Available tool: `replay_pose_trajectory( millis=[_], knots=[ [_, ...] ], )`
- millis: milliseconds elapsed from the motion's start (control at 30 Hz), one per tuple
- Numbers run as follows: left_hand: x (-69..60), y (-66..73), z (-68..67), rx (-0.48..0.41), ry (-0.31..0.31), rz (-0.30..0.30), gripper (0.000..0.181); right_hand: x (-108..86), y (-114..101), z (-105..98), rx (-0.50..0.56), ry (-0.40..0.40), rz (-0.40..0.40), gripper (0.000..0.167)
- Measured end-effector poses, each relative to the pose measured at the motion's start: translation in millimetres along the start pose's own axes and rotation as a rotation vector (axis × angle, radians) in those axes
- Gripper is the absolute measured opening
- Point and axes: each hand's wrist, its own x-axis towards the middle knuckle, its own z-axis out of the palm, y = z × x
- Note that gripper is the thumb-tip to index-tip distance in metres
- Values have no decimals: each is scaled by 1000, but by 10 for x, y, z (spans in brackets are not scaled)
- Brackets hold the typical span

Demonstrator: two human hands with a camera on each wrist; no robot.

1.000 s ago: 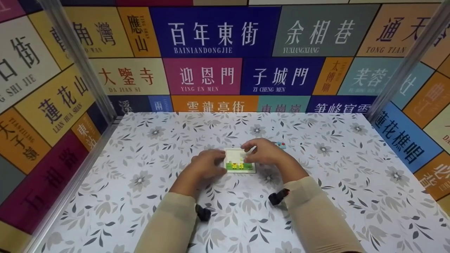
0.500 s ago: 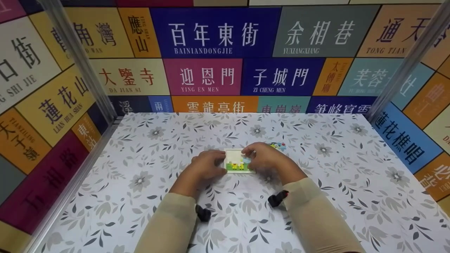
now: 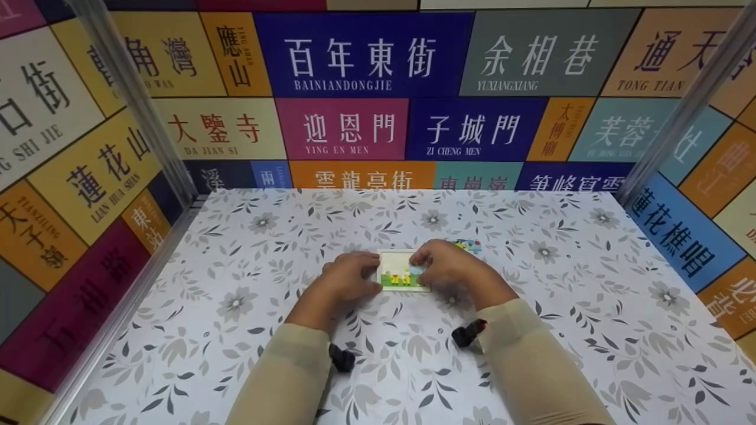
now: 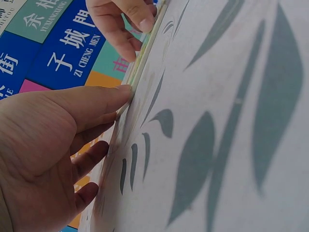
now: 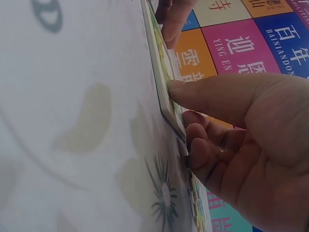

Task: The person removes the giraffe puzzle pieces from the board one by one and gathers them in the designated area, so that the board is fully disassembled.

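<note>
A small, shallow white-framed puzzle tray [image 3: 394, 260] lies flat on the table. Along its near side runs a green and yellow strip of fitted puzzle pieces [image 3: 394, 279]. My left hand [image 3: 345, 276] holds the tray's left side, thumb at the near corner and fingers farther back. At the right side, my right hand [image 3: 446, 265] has a light blue puzzle piece [image 3: 416, 270] between thumb and fingers, low over the tray. In the right wrist view the thumb [image 5: 203, 95] meets the tray rim [image 5: 166, 108]; the hand hides part of the piece.
Behind the right hand lie several colourful loose puzzle pieces [image 3: 469, 244], partly covered by it. A white cloth with grey flowers and leaves covers the table [image 3: 236, 366]. Panels with street names [image 3: 360, 53] stand at the back and sides.
My right hand has come down and nearer at the tray's right side, and the light blue piece shows between its fingers. More of the loose pieces behind it is visible. My left hand stays put.
</note>
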Motion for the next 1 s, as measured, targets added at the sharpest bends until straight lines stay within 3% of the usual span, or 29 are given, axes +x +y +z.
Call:
replay_pose_trajectory(
  millis=[333, 600, 867, 1000],
  knots=[
    [7, -15, 14, -7, 4, -14, 63, 11, 15, 3, 4, -10, -40, 38],
    [-19, 4, 10, 24, 13, -11, 63, 22, 63, -15, -28, 18, -139, 37],
    [-19, 18, 6, 9, 10, -28, 63, 23, 54, -32, -9, 21, -94, 36],
    [-10, 17, 5, -10, 8, -40, 63, 15, 98, -107, 1, 43, -128, 36]
  ],
)
